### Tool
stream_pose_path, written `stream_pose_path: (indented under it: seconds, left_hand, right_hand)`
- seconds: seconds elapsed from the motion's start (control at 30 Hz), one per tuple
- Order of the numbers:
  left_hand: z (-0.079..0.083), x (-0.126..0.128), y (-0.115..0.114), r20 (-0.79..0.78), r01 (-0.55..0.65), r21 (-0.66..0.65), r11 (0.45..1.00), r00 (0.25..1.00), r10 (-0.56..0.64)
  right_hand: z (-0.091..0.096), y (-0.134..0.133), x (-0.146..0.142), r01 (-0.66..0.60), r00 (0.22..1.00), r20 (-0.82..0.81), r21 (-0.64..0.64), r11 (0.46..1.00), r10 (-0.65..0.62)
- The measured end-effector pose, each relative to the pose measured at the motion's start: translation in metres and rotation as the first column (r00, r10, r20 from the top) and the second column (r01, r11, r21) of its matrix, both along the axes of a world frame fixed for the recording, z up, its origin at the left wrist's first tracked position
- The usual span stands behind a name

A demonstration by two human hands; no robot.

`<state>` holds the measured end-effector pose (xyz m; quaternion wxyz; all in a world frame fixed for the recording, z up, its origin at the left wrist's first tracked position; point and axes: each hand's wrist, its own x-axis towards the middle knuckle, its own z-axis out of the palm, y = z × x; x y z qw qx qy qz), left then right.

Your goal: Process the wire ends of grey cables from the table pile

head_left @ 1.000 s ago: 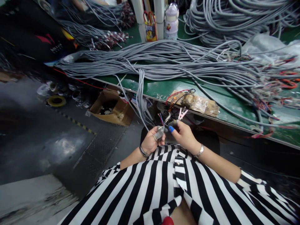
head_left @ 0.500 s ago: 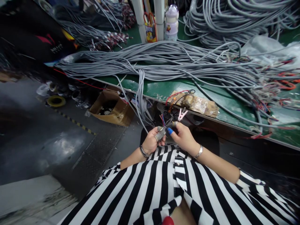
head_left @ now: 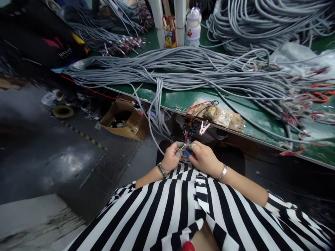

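Note:
Close together above my lap, both hands work at the stripped end of a grey cable, whose thin coloured wires (head_left: 185, 135) stick up between the fingers. My left hand (head_left: 170, 159) is closed on the cable end, with grey wraps on its fingertips. Opposite it, my right hand (head_left: 206, 158) pinches at the same spot; a blue cover sits on its thumb and a grey wrap on a finger. Pale strands show between the fingertips. Fingers partly hide exactly what each hand grips. A pink clip (head_left: 204, 128) is just beyond my right hand.
A thick bundle of grey cables (head_left: 183, 78) lies along the green table (head_left: 172, 97), with several strands hanging over its front edge. A taped block (head_left: 222, 116) sits at that edge. Behind stand a bottle (head_left: 193, 28) and a scissors holder (head_left: 170, 36). A cardboard box (head_left: 136, 129) is on the floor.
The fingertips have drawn closer together, and the coloured wires now point more upright, slightly further right. Pale strands show between the fingers. The camera view has shifted slightly.

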<state>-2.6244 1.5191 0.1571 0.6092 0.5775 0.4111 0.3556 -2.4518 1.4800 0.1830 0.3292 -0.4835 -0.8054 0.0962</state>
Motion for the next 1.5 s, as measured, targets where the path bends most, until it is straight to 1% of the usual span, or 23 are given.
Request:
stream_pose_path:
  seconds: [0.13, 0.23, 0.3, 0.37, 0.4, 0.43, 0.47, 0.53, 0.6, 0.67, 0.73, 0.8, 0.83, 0.9, 0.97, 1.0, 1.07, 1.1, 1.2, 1.3, 1.37, 1.43, 1.5]
  left_hand:
    - [-0.004, -0.001, -0.003, 0.036, -0.029, 0.081, 0.996, 0.999, 0.027]
    - [-0.008, 0.002, 0.001, 0.036, -0.024, 0.035, 0.999, 0.999, 0.023]
    - [-0.011, 0.003, 0.009, -0.003, -0.112, -0.054, 0.992, 0.994, 0.112]
    - [-0.013, 0.002, 0.02, -0.049, -0.265, -0.136, 0.955, 0.964, 0.261]
    - [-0.013, -0.001, 0.025, -0.046, -0.319, -0.156, 0.935, 0.948, 0.316]
    - [-0.012, -0.004, 0.029, -0.014, -0.338, -0.169, 0.926, 0.94, 0.34]
    - [-0.01, -0.008, 0.03, 0.047, -0.312, -0.183, 0.932, 0.944, 0.326]
    - [-0.005, -0.015, 0.027, 0.216, -0.173, -0.234, 0.957, 0.95, 0.225]
    - [-0.001, -0.019, 0.019, 0.37, -0.004, -0.306, 0.952, 0.921, 0.122]
    - [0.001, -0.02, 0.01, 0.466, 0.126, -0.349, 0.929, 0.883, 0.055]
    - [0.0, -0.018, 0.004, 0.497, 0.188, -0.369, 0.91, 0.868, 0.023]
    - [-0.004, -0.016, 0.002, 0.489, 0.193, -0.39, 0.9, 0.872, 0.024]
    - [-0.006, -0.015, 0.001, 0.477, 0.185, -0.401, 0.897, 0.878, 0.032]
    - [-0.01, -0.015, 0.002, 0.449, 0.163, -0.414, 0.896, 0.893, 0.045]
    - [-0.012, -0.015, 0.002, 0.418, 0.142, -0.411, 0.901, 0.907, 0.048]
    - [-0.013, -0.015, 0.002, 0.401, 0.132, -0.408, 0.904, 0.915, 0.048]
    - [-0.013, -0.015, 0.002, 0.364, 0.123, -0.404, 0.907, 0.931, 0.036]
    - [-0.014, -0.015, 0.002, 0.346, 0.126, -0.402, 0.907, 0.938, 0.023]
    - [-0.014, -0.014, 0.003, 0.314, 0.146, -0.395, 0.907, 0.949, -0.016]
    - [-0.014, -0.015, 0.003, 0.328, 0.165, -0.382, 0.909, 0.944, -0.033]
    - [-0.012, -0.015, 0.004, 0.366, 0.185, -0.373, 0.909, 0.93, -0.039]
    - [-0.011, -0.016, 0.004, 0.419, 0.202, -0.361, 0.91, 0.907, -0.035]
    - [-0.01, -0.017, 0.004, 0.473, 0.228, -0.344, 0.911, 0.88, -0.041]
  right_hand:
    - [0.004, -0.003, 0.002, -0.223, 0.965, -0.142, 0.01, 0.975, 0.222]
    - [0.014, -0.008, 0.003, -0.296, 0.91, -0.302, 0.001, 0.955, 0.283]
    - [0.021, -0.012, 0.002, -0.415, 0.839, -0.371, 0.038, 0.909, 0.399]
    - [0.026, -0.016, 0.001, -0.541, 0.751, -0.406, 0.074, 0.838, 0.521]
    - [0.026, -0.017, 0.001, -0.563, 0.73, -0.43, 0.061, 0.824, 0.531]
    - [0.024, -0.016, 0.001, -0.542, 0.736, -0.474, 0.016, 0.841, 0.483]
    - [0.02, -0.015, 0.002, -0.476, 0.755, -0.539, -0.057, 0.877, 0.375]
    - [0.009, -0.007, 0.004, -0.317, 0.735, -0.675, -0.25, 0.915, 0.069]
    - [-0.003, 0.004, 0.005, -0.236, 0.622, -0.764, -0.393, 0.889, -0.172]
    - [-0.01, 0.015, 0.003, -0.238, 0.535, -0.802, -0.446, 0.863, -0.266]
    - [-0.011, 0.023, -0.004, -0.275, 0.514, -0.819, -0.44, 0.855, -0.256]
    - [-0.007, 0.026, -0.012, -0.281, 0.529, -0.818, -0.42, 0.863, -0.226]
    - [-0.005, 0.025, -0.016, -0.251, 0.558, -0.802, -0.41, 0.877, -0.215]
    - [0.001, 0.023, -0.022, -0.124, 0.663, -0.724, -0.355, 0.926, -0.188]
    - [0.004, 0.019, -0.024, 0.007, 0.777, -0.615, -0.207, 0.978, -0.136]
    - [0.005, 0.017, -0.023, 0.036, 0.822, -0.562, -0.113, 0.993, -0.094]
    - [0.006, 0.016, -0.02, 0.011, 0.886, -0.464, 0.029, 1.0, 0.004]
    - [0.006, 0.016, -0.018, -0.02, 0.907, -0.419, 0.053, 0.998, 0.04]
    - [0.003, 0.018, -0.014, -0.049, 0.943, -0.329, -0.012, 0.999, 0.043]
    - [-0.001, 0.02, -0.013, -0.014, 0.925, -0.379, -0.079, 0.997, -0.017]
    - [-0.002, 0.02, -0.014, -0.024, 0.866, -0.498, -0.121, 0.992, -0.04]
    - [-0.003, 0.02, -0.016, -0.077, 0.75, -0.658, -0.193, 0.978, -0.071]
    - [-0.003, 0.019, -0.019, -0.198, 0.572, -0.812, -0.279, 0.94, -0.121]
